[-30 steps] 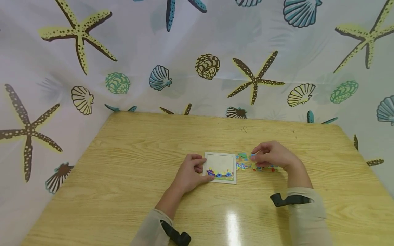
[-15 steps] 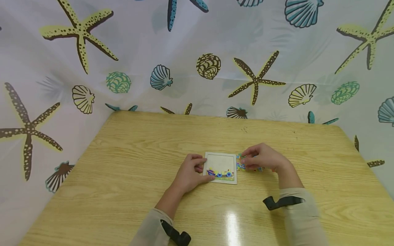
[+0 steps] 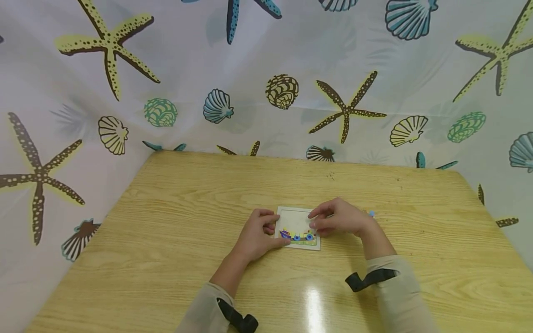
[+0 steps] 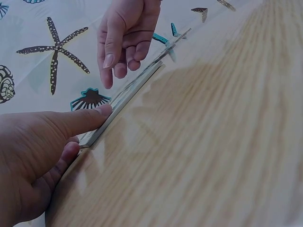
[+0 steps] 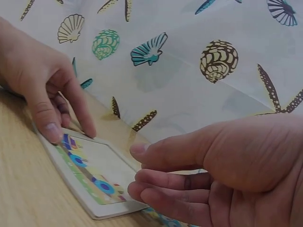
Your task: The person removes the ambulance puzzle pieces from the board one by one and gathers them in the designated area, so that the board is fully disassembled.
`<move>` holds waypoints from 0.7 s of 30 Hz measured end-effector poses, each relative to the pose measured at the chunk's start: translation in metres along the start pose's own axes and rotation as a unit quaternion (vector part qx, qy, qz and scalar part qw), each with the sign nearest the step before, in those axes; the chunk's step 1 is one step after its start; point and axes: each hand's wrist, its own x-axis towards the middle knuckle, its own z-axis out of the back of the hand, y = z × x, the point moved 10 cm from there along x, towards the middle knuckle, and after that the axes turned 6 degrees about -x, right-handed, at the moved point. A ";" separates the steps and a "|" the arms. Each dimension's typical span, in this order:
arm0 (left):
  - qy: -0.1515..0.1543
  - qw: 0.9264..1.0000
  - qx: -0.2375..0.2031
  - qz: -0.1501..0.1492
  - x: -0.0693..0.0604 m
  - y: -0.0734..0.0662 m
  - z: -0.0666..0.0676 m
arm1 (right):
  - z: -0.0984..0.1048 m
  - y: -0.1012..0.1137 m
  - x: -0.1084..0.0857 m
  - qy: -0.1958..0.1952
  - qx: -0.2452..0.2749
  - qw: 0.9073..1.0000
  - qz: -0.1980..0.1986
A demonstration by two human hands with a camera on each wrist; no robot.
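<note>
A small puzzle board (image 3: 297,218) with a pale frame lies on the table, a colourful train picture along its near part and its upper part bare. My left hand (image 3: 259,233) grips the board's left side, thumb on the near edge and a finger by the upper left corner. Above the board's right edge hovers my right hand (image 3: 339,217), its fingers loosely bent and the thumb close to them. No piece shows between those fingers in either wrist view. Under the right hand, puzzle pieces (image 5: 165,220) peek out, mostly hidden.
A blue bit of a puzzle piece (image 3: 371,213) shows just beyond the right wrist. The wooden table (image 3: 187,199) reaches back to a curtain (image 3: 250,69) printed with starfish and shells.
My right hand has moved left from above the loose pieces to the board's right edge, now covering most of the pieces. The left hand and board have stayed put.
</note>
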 end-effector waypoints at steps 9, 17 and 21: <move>0.003 1.000 -0.004 -0.003 -0.001 -0.002 0.000 | -0.020 0.010 0.007 0.029 -0.002 0.999 0.024; 0.004 1.000 -0.006 -0.008 0.001 -0.001 0.000 | -0.036 0.023 0.013 0.033 -0.018 0.998 0.042; 0.003 1.000 -0.002 -0.013 0.001 -0.001 0.001 | -0.044 0.025 0.016 0.038 -0.013 0.998 0.044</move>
